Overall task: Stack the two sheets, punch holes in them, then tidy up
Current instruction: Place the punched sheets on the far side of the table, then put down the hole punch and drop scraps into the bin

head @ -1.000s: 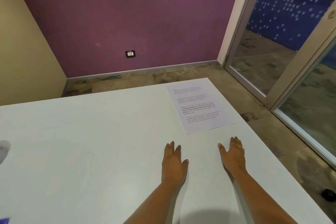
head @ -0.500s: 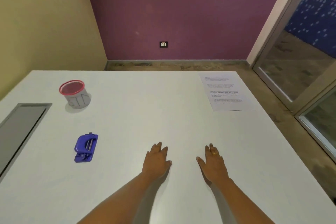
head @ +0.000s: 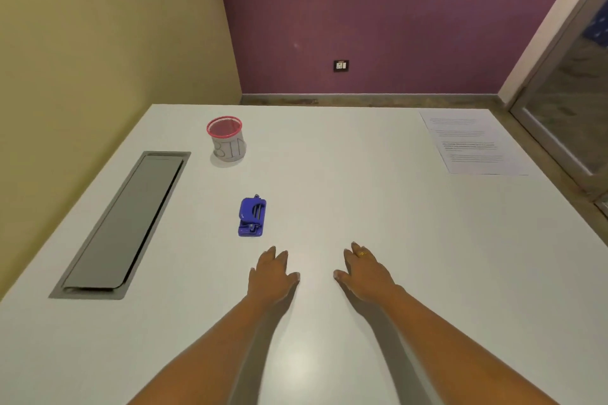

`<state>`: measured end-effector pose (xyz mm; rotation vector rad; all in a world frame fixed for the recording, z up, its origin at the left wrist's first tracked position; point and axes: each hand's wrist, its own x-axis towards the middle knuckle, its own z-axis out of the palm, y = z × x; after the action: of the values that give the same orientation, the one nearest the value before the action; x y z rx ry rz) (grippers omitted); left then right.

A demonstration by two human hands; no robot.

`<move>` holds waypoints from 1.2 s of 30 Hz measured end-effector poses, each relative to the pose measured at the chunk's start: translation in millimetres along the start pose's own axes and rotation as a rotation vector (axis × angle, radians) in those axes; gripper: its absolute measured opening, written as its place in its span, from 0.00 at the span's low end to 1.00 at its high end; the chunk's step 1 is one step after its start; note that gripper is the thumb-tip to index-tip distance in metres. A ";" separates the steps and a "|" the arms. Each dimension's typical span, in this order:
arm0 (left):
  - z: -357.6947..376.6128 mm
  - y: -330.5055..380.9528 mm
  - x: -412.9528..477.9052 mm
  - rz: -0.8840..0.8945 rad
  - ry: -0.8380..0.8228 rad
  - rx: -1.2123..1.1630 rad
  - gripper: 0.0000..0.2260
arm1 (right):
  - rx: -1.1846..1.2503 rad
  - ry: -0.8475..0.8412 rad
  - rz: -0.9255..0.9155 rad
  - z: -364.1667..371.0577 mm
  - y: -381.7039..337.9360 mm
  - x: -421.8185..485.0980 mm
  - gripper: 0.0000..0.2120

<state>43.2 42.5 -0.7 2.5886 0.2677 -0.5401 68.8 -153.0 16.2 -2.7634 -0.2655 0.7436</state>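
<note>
Smooth white surface (head: pixel 362 207). A blue plastic hole punch (head: pixel 251 217) lies flat just beyond the left hand (head: pixel 273 276); the right hand (head: pixel 365 273) rests right of the punch. Both lie palm down, fingers (head: pixel 278 256) straight, holding nothing. Printed paper (head: pixel 473 145) lies well right of the punch, at the far corner. A cylindrical red-rimmed bin (head: pixel 227 140) stands beyond the punch.

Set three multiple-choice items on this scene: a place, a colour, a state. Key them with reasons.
1. On the table, the printed paper lies: A at the far right corner; B at the near left edge; C in the centre.
2. The hole punch is: A red; B blue; C green.
3. The left hand and right hand are: A gripping the punch; B flat, empty; C lifting paper.
Key: 1 A, it sits far right. 2 B, blue body. 3 B, fingers straight on the table.
</note>
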 end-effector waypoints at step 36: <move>-93.9 -50.6 88.6 -0.362 0.215 -1.019 0.04 | -0.249 0.179 -0.086 3.0 -43.1 39.7 0.13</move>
<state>139.7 140.6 17.0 1.5944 0.8417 -0.1504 96.5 -101.9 8.2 -3.0052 -0.4658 0.4651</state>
